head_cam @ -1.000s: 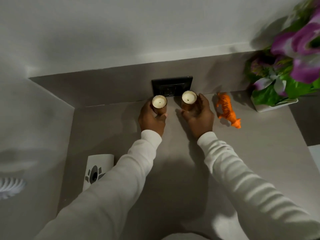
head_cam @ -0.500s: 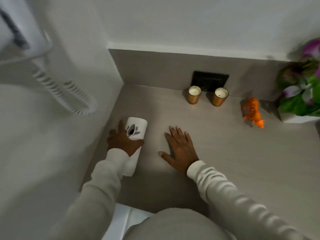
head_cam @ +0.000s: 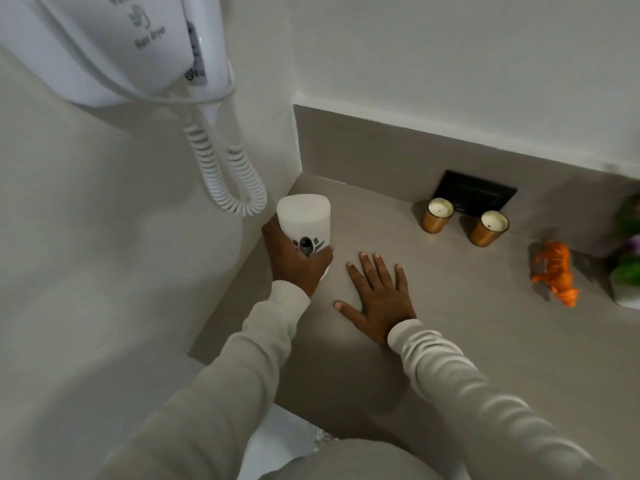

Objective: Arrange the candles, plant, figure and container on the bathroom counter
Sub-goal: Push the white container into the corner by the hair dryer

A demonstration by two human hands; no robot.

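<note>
My left hand [head_cam: 294,261] grips a white container [head_cam: 304,220] with a dark emblem, held upright near the left wall above the grey counter [head_cam: 450,341]. My right hand [head_cam: 377,296] lies flat on the counter, fingers spread, holding nothing. Two candles in copper cups [head_cam: 437,216] [head_cam: 489,228] stand side by side at the back in front of a black socket plate. An orange animal figure [head_cam: 554,273] stands to their right. The plant [head_cam: 628,261] in a white pot is cut off by the right edge.
A white wall hair dryer [head_cam: 114,46] with a coiled cord [head_cam: 228,174] hangs on the left wall above the counter's corner. The black socket plate [head_cam: 474,194] sits in the grey backsplash. The counter's front edge runs below my arms.
My hands left the two candles. The left hand took hold of the white container lying at the counter's left and has raised it upright. The right hand stays flat on the counter.
</note>
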